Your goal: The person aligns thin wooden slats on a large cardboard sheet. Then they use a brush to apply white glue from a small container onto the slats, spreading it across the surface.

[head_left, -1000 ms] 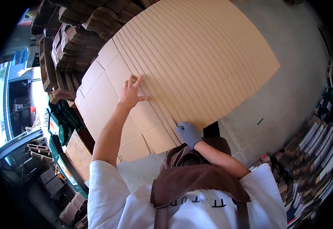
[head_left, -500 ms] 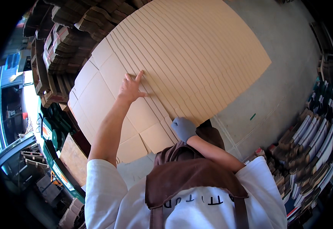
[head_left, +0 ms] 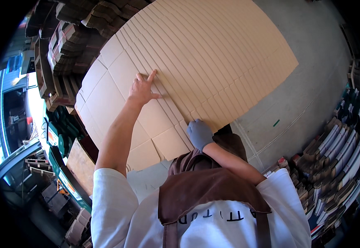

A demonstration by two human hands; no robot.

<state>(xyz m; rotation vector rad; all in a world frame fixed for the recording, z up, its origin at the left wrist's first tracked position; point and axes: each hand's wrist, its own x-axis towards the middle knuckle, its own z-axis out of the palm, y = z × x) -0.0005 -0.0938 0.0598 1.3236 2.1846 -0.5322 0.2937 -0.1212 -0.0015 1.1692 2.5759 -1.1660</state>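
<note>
At centre, flattened cardboard sheets (head_left: pixel 213 58) fanned rightward in overlapping steps; apparently largely spread, remainder not determinable. With bare left hand (head_left: pixel 140 89) splayed on the left portion and gloved right hand (head_left: pixel 200 134) curled at the near edge, grip unverifiable.

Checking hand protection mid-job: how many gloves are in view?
1: a grey glove on the right hand, at the near edge of the overlapping cardboard sheets. The left hand is bare.
</note>
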